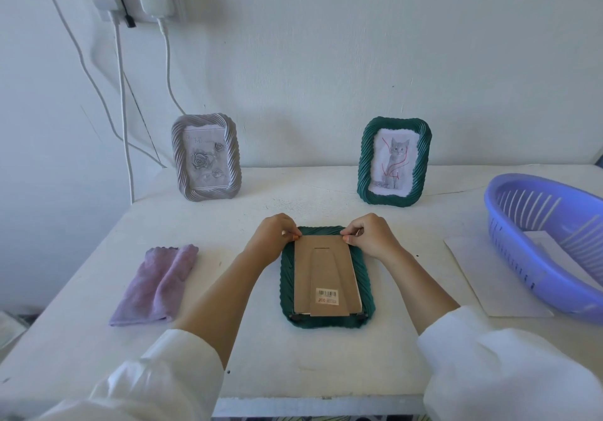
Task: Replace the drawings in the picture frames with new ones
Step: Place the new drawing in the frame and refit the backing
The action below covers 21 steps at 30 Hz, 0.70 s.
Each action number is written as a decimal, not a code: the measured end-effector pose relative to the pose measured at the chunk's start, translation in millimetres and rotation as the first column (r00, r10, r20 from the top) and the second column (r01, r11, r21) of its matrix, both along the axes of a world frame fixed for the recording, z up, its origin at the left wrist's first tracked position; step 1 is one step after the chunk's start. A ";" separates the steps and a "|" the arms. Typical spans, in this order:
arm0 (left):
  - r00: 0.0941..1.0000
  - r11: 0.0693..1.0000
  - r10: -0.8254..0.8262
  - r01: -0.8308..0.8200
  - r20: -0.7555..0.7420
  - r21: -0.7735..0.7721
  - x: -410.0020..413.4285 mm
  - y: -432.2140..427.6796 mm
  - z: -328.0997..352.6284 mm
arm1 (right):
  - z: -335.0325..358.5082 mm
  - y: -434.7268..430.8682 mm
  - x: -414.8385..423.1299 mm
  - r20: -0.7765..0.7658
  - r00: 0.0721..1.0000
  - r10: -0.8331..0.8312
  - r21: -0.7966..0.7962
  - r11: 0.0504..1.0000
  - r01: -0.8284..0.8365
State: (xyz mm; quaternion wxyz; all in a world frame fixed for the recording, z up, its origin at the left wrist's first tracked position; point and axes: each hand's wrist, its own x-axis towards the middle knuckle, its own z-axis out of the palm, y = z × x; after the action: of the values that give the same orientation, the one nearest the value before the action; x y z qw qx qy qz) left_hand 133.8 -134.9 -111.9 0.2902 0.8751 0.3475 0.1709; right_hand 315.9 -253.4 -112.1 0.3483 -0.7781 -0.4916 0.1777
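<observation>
Partly hidden, face-down frame (327, 321), hands (273, 237) (368, 237) covering its top corners

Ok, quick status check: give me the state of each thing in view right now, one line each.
Green frame: face down on the table, cardboard backing up.
Cardboard backing: seated in the frame, stand folded flat.
Left hand: pinching the backing's top left corner.
Right hand: pinching the top right corner.
Grey frame: upright, holds a rose drawing.
Second green frame: upright, holds a cat drawing.
Purple cloth: folded, lying flat.
Blue basket: tilted on paper sheets.
</observation>
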 end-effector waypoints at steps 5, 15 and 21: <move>1.000 0.999 0.017 -0.016 -0.019 0.049 -10.8 -9.8 1.4 | 7.2 -8.7 -1.2 -0.001 0.999 0.041 -0.039 0.998 -0.041; 0.995 0.994 -0.083 0.086 0.048 -0.070 -60.6 -72.0 -6.2 | 17.2 -84.3 -28.4 -0.090 0.973 0.211 -0.160 0.961 -0.224; 0.986 0.987 -0.160 0.161 -0.042 0.006 -71.9 -85.7 0.3 | 11.8 -100.4 -40.2 -0.178 0.966 0.190 -0.149 0.965 -0.217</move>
State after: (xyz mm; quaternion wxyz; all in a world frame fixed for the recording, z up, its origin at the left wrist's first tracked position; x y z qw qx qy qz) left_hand 61.9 -220.7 -111.5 0.2917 0.9050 0.2809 0.1304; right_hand 275.7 -353.8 -100.3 0.3005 -0.7328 -0.5223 0.3161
